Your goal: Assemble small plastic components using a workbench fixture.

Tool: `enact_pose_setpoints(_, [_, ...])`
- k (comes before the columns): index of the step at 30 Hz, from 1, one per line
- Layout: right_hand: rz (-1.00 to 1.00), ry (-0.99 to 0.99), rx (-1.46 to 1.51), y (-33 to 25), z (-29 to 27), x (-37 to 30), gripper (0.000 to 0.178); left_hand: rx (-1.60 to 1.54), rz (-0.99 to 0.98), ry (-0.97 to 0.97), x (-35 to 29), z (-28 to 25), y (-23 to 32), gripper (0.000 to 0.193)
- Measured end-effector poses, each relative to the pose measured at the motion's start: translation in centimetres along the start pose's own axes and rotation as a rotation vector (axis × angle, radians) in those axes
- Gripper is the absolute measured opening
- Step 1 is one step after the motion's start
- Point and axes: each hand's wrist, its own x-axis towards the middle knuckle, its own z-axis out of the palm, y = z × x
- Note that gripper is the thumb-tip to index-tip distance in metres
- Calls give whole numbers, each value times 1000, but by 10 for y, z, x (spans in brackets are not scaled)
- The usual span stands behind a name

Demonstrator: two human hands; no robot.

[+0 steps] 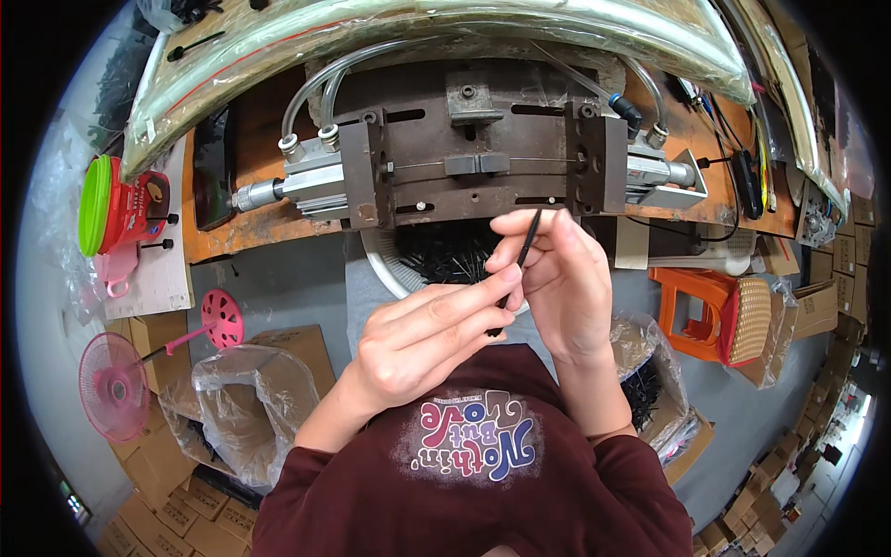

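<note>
A thin black rod-like piece (pixel 529 243) slants between my two hands, in front of the machine's near edge. My left hand (pixel 427 339) pinches its lower part between thumb and fingers. Around the upper part, the thumb and fingers of my right hand (pixel 568 278) close from the right. Just beyond the hands stands a dark metal fixture (pixel 436 200) with a small grey block (pixel 477 164) at its middle. Under its front edge, a white basket (pixel 380 265) holds many thin black pieces (pixel 445 255), partly hidden by my hands.
Pneumatic cylinders (pixel 316 181) with clear hoses flank the fixture on the wooden bench (pixel 251 153). On the left are a red-and-green tub (pixel 116 204), a pink fan (pixel 113 385) and a plastic-lined carton (pixel 241 408). An orange stool (pixel 682 311) and another lined box (pixel 645 381) stand right.
</note>
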Motion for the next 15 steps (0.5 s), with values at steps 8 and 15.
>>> enact_pose_setpoints(8, [25,17,-30,4,-5,-3,7,24,13,38,-3,3,-1,29])
enact_pose_setpoints(15, [31,16,21,6,-10,-4,4,-32,-59,79,-7,9,-1,30])
